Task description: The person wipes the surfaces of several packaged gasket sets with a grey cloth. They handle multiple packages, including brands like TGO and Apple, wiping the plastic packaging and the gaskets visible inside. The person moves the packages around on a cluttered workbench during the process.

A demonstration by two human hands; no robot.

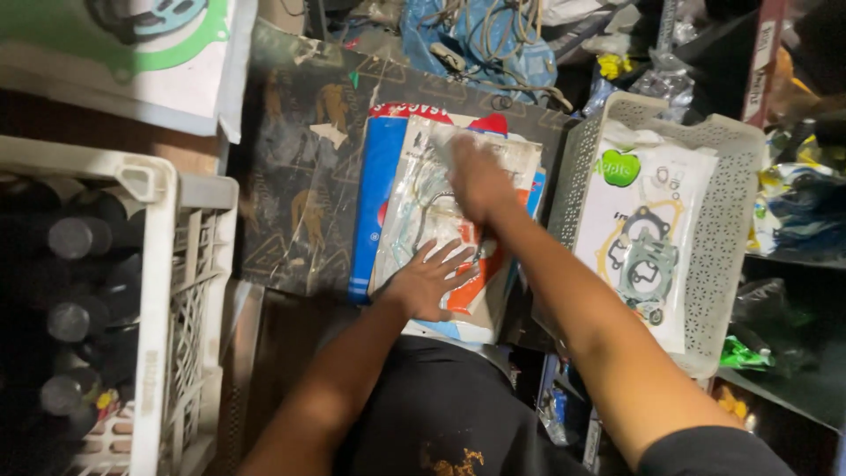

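Item: clear plastic gasket packet (432, 211), topmost of a stack on my lap. My left hand (429, 280) lies spread flat on its near edge; my right hand (480, 181), blurred, rests on its far edge, grip unclear. Contents indistinct.

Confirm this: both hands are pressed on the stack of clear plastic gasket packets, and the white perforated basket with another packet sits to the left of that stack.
Wrong side. In the head view the white perforated basket sits to the right of the stack of gasket packets; the white crate is on the left. The left hand and right hand do rest on the stack.
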